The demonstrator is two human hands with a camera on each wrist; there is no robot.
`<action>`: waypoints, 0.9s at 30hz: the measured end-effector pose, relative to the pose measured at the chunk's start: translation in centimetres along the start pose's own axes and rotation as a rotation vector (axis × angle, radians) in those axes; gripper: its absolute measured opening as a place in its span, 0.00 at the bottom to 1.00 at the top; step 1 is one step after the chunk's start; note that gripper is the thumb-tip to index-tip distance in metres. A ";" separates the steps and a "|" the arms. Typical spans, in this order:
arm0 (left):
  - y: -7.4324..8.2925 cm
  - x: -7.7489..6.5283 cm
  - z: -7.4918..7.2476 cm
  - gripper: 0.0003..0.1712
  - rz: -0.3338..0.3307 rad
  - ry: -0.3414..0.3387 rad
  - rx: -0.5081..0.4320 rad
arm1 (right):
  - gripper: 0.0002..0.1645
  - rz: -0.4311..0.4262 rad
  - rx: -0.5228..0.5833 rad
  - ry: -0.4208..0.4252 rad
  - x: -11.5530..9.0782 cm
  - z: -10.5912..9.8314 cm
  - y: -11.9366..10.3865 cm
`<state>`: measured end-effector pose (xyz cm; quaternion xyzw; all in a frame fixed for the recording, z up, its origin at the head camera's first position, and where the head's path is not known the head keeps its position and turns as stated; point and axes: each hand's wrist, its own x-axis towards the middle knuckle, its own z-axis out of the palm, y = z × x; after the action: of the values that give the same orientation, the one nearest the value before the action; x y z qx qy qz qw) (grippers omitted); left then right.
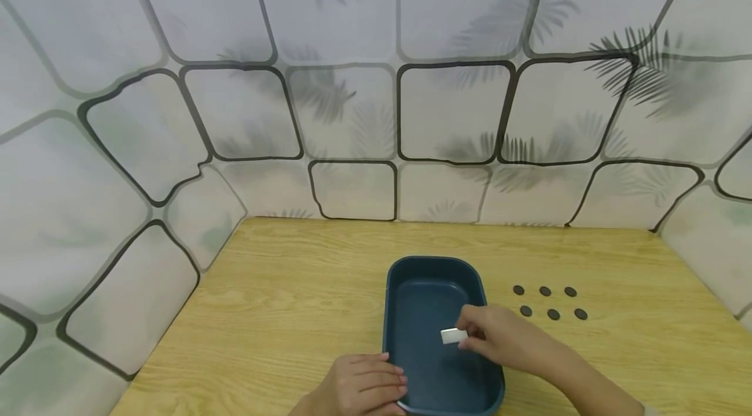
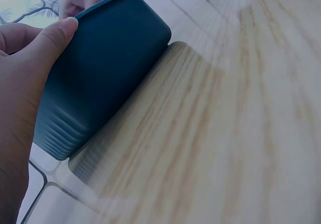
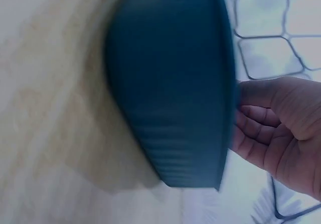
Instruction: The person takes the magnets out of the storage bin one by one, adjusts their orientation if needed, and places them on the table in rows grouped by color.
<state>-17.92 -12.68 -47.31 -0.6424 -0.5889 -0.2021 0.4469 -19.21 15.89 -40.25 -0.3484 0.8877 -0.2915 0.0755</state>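
Observation:
A dark blue rectangular tray [image 1: 414, 321] with rounded corners and raised walls stands on the wooden table. On its near left rim rests my left hand [image 1: 367, 384]; the fingers reach over the edge and the thumb [image 2: 62, 30] lies against the outer wall in the left wrist view. My right hand [image 1: 499, 336] is above the tray's right half. Between thumb and fingers it pinches a small white rectangular piece [image 1: 452, 336], held over the tray floor. In the right wrist view, the tray wall [image 3: 173, 88] hides the fingertips and the piece.
Several small dark round discs [image 1: 545, 291] lie in two rows on the table [image 1: 294, 285], to the right of the tray. Cloth with a stone-block and leaf pattern [image 1: 352, 115] stands behind the table and along both sides.

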 end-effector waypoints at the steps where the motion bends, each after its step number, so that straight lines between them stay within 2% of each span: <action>1: 0.0 0.0 0.0 0.12 -0.001 0.001 -0.002 | 0.07 0.000 -0.004 0.010 -0.2 -0.4 0.0; 11: 0.0 -0.1 0.1 0.11 -0.001 0.003 0.001 | 0.08 -0.029 -0.054 0.113 -2.6 -3.5 1.2; 19: -0.1 -0.2 0.2 0.11 0.004 0.008 0.000 | 0.09 -0.035 -0.089 0.169 -4.6 -4.5 3.2; 27: -0.1 -0.1 0.2 0.12 0.007 0.020 -0.001 | 0.09 0.012 -0.118 0.197 -6.6 -5.3 5.6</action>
<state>-18.05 -12.61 -47.48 -0.6427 -0.5820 -0.2069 0.4532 -19.26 26.03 -39.53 -0.3164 0.9085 -0.2711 -0.0309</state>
